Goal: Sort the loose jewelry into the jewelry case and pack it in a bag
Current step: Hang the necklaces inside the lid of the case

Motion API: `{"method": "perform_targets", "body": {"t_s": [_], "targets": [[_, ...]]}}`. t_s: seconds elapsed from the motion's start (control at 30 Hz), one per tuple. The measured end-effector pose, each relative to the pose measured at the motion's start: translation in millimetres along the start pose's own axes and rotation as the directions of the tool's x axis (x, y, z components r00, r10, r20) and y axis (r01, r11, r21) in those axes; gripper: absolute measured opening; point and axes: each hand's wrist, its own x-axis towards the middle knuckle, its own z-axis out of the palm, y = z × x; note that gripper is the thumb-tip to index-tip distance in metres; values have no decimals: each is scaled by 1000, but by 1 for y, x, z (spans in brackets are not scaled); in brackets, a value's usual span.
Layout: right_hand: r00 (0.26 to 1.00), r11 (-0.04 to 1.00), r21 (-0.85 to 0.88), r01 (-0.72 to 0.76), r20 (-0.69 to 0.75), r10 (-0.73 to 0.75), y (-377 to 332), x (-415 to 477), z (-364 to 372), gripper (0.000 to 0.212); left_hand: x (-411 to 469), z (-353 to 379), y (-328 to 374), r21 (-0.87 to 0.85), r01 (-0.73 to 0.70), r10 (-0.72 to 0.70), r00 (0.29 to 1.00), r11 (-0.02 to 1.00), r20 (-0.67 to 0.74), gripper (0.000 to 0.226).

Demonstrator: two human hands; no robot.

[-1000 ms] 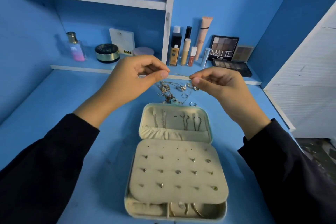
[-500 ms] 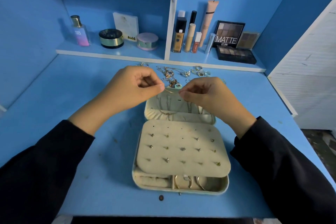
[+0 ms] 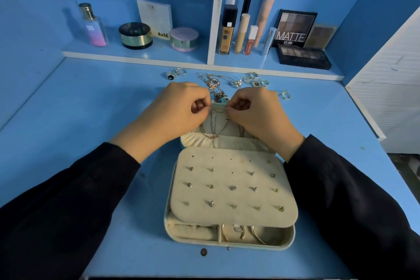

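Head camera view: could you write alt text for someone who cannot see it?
A person's left hand and right hand pinch a thin chain between them over the open lid of a cream jewelry case on a blue desk. Stud earrings dot its padded panel; loose rings and necklaces lie beyond, below a shelf of cosmetics.

The left hand (image 3: 179, 109) and right hand (image 3: 254, 113) have lowered, nearer together; necklace (image 3: 213, 136) now drapes the case lid (image 3: 241, 143).

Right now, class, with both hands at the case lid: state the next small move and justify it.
Probably fasten the necklace at the top edge of the lid, then let go. The left hand and right hand pinch it there, and its loop hangs down to the pocket.
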Motion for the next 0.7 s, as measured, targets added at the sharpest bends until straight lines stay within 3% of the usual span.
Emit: {"method": "perform_targets", "body": {"t_s": [0.5, 0.7], "targets": [[997, 997, -47, 61, -41, -63, 4, -2, 2, 6, -1, 4, -2, 131, -55, 61, 997, 990, -48, 8], [991, 995, -49, 92, 99, -87, 1, -4, -4, 8, -3, -1, -6, 150, -125, 120, 992, 981, 42, 9]]}}
